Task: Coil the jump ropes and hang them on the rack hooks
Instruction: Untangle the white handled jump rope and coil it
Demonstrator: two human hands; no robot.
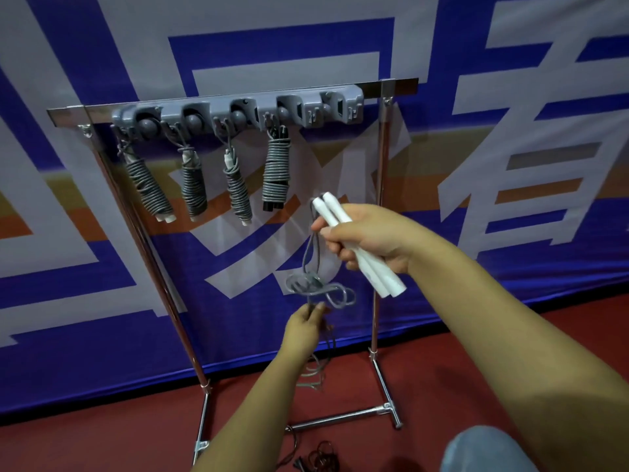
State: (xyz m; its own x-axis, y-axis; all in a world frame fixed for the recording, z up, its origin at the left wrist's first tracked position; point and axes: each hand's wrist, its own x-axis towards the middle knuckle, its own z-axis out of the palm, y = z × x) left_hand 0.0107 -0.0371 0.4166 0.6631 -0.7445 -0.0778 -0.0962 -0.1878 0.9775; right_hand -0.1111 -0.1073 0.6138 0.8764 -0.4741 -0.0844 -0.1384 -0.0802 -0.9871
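Note:
My right hand grips the two white handles of a jump rope side by side, in front of the rack. Its grey cord hangs down from the handles in loose tangled loops. Lower down, my left hand pinches the cord, and the rest of it trails to the floor. On the grey hook bar of the metal rack hang several coiled ropes; one with black handles is the rightmost. The hooks at the bar's right end carry nothing.
The rack's chrome legs and foot bar stand on a red floor before a blue and white banner. A dark rope lies on the floor near the rack's foot. My knee in jeans shows at bottom right.

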